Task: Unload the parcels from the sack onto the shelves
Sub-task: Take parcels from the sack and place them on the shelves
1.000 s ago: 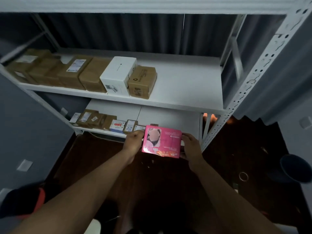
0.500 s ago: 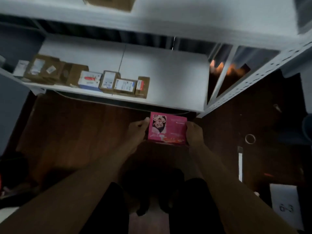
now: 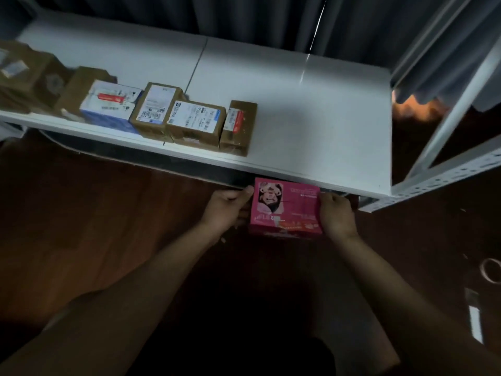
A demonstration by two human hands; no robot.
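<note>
**Pink box held in both hands at the front edge of the low shelf**

The left hand (image 3: 226, 210) grips the left side of a pink box (image 3: 286, 207), thumb on top at its upper left corner, fingers curled beneath. The right hand (image 3: 337, 213) holds the opposite side, its fingers wrapped round the right edge. The box sits level between the two hands, its far edge just under or against the front lip of the white shelf (image 3: 311, 118); whether it touches the lip cannot be told.

Beyond the left hand, up on the shelf, a row of parcels stands along the front edge. Nearest is a narrow brown parcel (image 3: 238, 127) with a red-and-white label. To its left, touching it, lies a brown parcel with a wide white label (image 3: 195, 122), then a taller brown parcel (image 3: 156, 109), then a white and blue box (image 3: 109, 104). Further left are more brown boxes (image 3: 32, 74), blurred.

The bare stretch of shelf lies straight ahead of both hands and beyond the right one. To the right of the right hand rises the perforated metal post (image 3: 444, 180) of the rack. Below the right arm, on the dark floor (image 3: 95, 226), lies a ring of tape (image 3: 490, 270).
</note>
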